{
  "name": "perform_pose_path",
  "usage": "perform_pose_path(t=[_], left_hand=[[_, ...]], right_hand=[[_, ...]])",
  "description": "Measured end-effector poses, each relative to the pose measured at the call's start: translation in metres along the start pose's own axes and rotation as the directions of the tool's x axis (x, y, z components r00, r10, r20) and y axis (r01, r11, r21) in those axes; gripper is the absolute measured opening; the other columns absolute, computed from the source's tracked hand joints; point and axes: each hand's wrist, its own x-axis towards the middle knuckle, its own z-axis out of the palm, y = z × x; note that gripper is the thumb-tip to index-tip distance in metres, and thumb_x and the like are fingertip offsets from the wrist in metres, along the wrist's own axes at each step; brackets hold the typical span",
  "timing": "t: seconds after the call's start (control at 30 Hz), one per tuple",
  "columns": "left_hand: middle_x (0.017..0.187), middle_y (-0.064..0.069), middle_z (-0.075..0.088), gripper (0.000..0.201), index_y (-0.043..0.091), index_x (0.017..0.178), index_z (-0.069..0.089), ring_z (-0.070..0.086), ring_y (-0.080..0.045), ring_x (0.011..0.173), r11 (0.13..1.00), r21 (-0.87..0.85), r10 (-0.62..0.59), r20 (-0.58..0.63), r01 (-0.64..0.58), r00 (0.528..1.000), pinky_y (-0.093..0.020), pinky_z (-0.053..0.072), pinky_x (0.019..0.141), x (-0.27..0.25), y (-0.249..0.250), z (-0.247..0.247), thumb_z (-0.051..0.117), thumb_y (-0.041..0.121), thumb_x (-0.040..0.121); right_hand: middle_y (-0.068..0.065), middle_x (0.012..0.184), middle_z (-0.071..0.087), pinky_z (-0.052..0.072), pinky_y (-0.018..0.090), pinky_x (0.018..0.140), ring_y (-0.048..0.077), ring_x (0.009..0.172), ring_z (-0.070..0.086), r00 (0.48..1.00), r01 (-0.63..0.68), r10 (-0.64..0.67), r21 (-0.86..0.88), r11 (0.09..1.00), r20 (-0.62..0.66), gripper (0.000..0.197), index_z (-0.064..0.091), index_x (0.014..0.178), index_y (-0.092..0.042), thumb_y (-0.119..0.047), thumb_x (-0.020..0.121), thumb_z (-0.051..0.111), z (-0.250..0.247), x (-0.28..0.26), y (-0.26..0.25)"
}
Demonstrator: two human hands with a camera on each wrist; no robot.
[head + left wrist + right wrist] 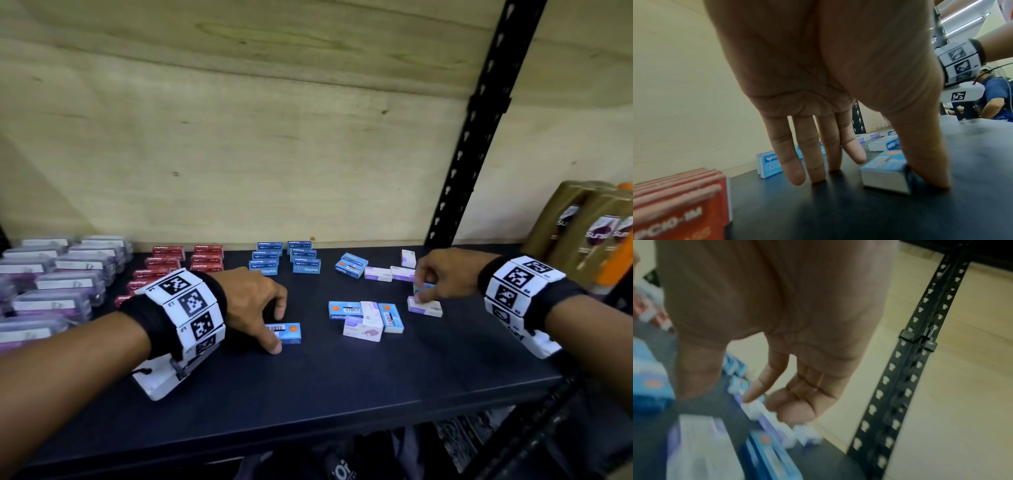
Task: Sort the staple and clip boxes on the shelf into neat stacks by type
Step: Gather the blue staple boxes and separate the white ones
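Note:
On the dark shelf (342, 383) my left hand (272, 323) hangs over a loose blue staple box (291, 334). Its thumb (927, 154) touches the box's (884, 175) side, while the straight fingers (797, 162) stand on the shelf a little apart from it. My right hand (433, 284) reaches down over a white-and-purple box (428, 308) and a small blue box (418, 288), fingertips at them. The blurred right wrist view shows that hand (721, 392) with nothing between thumb and index, above a blue box (768, 449) and a white box (698, 447).
Blue stacks (284, 257) and red stacks (185, 260) stand at the back, purple clip cases (51, 274) at the left. A mixed pile (366, 318) lies between my hands, and loose boxes (376, 270) lie behind it. Bottles (582, 229) and a black upright (472, 137) border the right.

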Motion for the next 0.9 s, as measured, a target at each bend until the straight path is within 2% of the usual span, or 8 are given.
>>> perform_pose_path(t=[0.1, 0.23, 0.33, 0.47, 0.57, 0.63, 0.73, 0.9], left_hand=[[0.107, 0.013, 0.066, 0.056, 0.039, 0.088, 0.055, 0.062, -0.009, 0.091, 1.0, -0.008, -0.016, 0.0, 0.016, 1.0, -0.035, 0.051, 0.085, 0.0, -0.003, 0.0, 0.068, 0.078, 0.05], [0.114, 0.014, 0.066, 0.051, 0.038, 0.087, 0.057, 0.062, -0.009, 0.098, 0.999, -0.009, -0.036, 0.004, 0.036, 0.999, -0.036, 0.051, 0.088, -0.003, -0.003, 0.001, 0.067, 0.075, 0.053], [0.115, 0.015, 0.065, 0.042, 0.036, 0.088, 0.06, 0.061, -0.008, 0.101, 0.998, -0.038, -0.049, 0.007, 0.049, 0.999, -0.036, 0.049, 0.091, -0.004, -0.001, -0.001, 0.067, 0.069, 0.063], [0.119, 0.017, 0.064, 0.032, 0.035, 0.092, 0.064, 0.06, -0.007, 0.105, 0.998, -0.058, -0.036, 0.029, 0.037, 0.999, -0.034, 0.046, 0.096, -0.006, -0.003, -0.005, 0.057, 0.064, 0.081], [0.119, 0.015, 0.065, 0.029, 0.035, 0.095, 0.063, 0.06, -0.007, 0.102, 0.999, -0.03, -0.022, 0.028, 0.023, 0.999, -0.03, 0.045, 0.095, -0.008, -0.004, -0.004, 0.047, 0.058, 0.091], [0.121, 0.014, 0.064, 0.03, 0.035, 0.099, 0.063, 0.06, -0.008, 0.105, 0.999, -0.039, -0.018, 0.027, 0.019, 0.999, -0.033, 0.044, 0.099, -0.008, -0.006, -0.003, 0.044, 0.057, 0.093], [0.126, 0.014, 0.062, 0.031, 0.035, 0.105, 0.063, 0.058, -0.009, 0.112, 0.999, -0.047, -0.012, 0.034, 0.014, 0.999, -0.036, 0.043, 0.102, -0.007, -0.009, -0.002, 0.043, 0.056, 0.094], [0.129, 0.015, 0.06, 0.034, 0.036, 0.116, 0.061, 0.056, -0.008, 0.115, 0.999, -0.046, -0.004, 0.023, 0.005, 1.0, -0.036, 0.042, 0.104, -0.006, -0.011, 0.001, 0.042, 0.055, 0.095]], right_hand=[[-0.016, 0.086, 0.065, 0.048, 0.022, 0.074, 0.004, 0.08, 0.061, 0.988, 0.147, -0.138, 0.16, 0.976, -0.064, 0.028, 0.064, 0.086, -0.032, -0.056, 0.076, 0.074, -0.009, -0.008, -0.027], [-0.016, 0.08, 0.067, 0.047, 0.018, 0.069, -0.002, 0.073, 0.061, 0.961, 0.263, -0.274, 0.194, 0.945, 0.03, 0.031, 0.068, 0.09, -0.031, -0.057, 0.074, 0.076, -0.001, -0.016, -0.067], [-0.014, 0.085, 0.069, 0.051, 0.022, 0.074, 0.003, 0.078, 0.063, 0.954, 0.279, -0.291, 0.153, 0.948, 0.066, 0.031, 0.067, 0.094, -0.029, -0.051, 0.075, 0.077, 0.008, -0.011, -0.082], [-0.013, 0.083, 0.07, 0.048, 0.02, 0.068, 0.001, 0.069, 0.061, 0.955, 0.274, -0.286, 0.139, 0.952, 0.076, 0.021, 0.067, 0.093, -0.028, -0.041, 0.08, 0.076, 0.012, -0.007, -0.088], [-0.012, 0.082, 0.07, 0.049, 0.02, 0.069, 0.001, 0.07, 0.061, 0.955, 0.274, -0.287, 0.149, 0.95, 0.074, 0.02, 0.066, 0.094, -0.029, -0.039, 0.081, 0.076, 0.011, -0.007, -0.089], [-0.014, 0.082, 0.069, 0.046, 0.018, 0.067, 0.0, 0.067, 0.059, 0.95, 0.292, -0.304, 0.14, 0.946, 0.077, 0.023, 0.064, 0.102, -0.032, -0.038, 0.082, 0.074, 0.011, -0.007, -0.089], [-0.015, 0.084, 0.063, 0.039, 0.016, 0.064, 0.006, 0.074, 0.059, 0.936, 0.34, -0.344, 0.066, 0.938, 0.075, 0.031, 0.058, 0.114, -0.041, -0.038, 0.085, 0.07, 0.011, -0.009, -0.092], [-0.009, 0.092, 0.07, 0.038, 0.013, 0.06, 0.009, 0.073, 0.067, 0.931, 0.343, -0.351, 0.084, 0.936, 0.102, 0.029, 0.059, 0.114, -0.041, -0.033, 0.088, 0.067, 0.01, -0.011, -0.096]])
